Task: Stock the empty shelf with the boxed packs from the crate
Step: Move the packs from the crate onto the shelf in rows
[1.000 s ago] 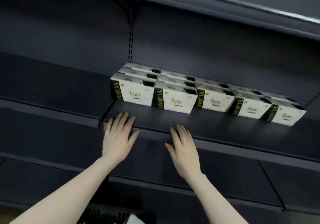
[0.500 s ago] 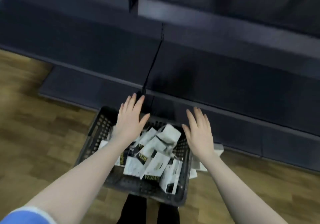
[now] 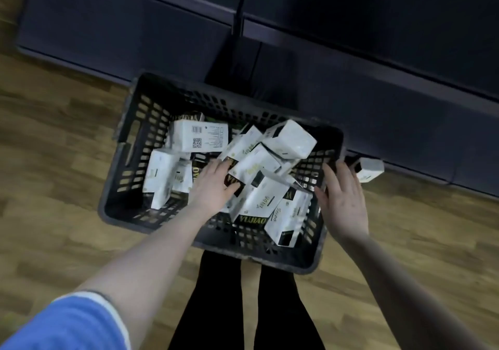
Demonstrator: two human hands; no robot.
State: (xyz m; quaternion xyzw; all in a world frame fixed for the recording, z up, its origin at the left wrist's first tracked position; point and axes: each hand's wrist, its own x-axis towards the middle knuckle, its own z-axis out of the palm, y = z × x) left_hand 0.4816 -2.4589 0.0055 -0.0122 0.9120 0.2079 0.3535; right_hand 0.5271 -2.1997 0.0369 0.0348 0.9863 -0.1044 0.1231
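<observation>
**Both hands down at the crate of boxed packs**

A dark grey perforated plastic crate (image 3: 135, 144) stands on the brown wood-plank floor (image 3: 54, 160), its far edge close against the base of the dark blue-grey shelving unit (image 3: 378, 79). Inside it lies a loose jumble of white cardboard boxed packs with black-and-gold ends (image 3: 259, 166), tilted at all angles and heaped highest toward the crate's right side; one pack near the far left corner shows a barcode and a QR code.

The left arm reaches down from the lower left, in a blue short sleeve with a white hem (image 3: 67, 322). The left hand (image 3: 213, 185) lies palm-down on the heap near the crate's middle, fingers spread and nearly straight on the packs, thumb out to the right against a black box end; it clasps nothing.

The right hand (image 3: 343, 198) is at the crate's right wall, fingers straight and apart, pointing toward the shelving, holding nothing. Whether it touches the rim cannot be told.

One more white pack (image 3: 370, 170) lies on the floor just outside the crate's right far corner, at the shelving base. Black-clad legs (image 3: 216, 295) stand at the crate's near edge.
</observation>
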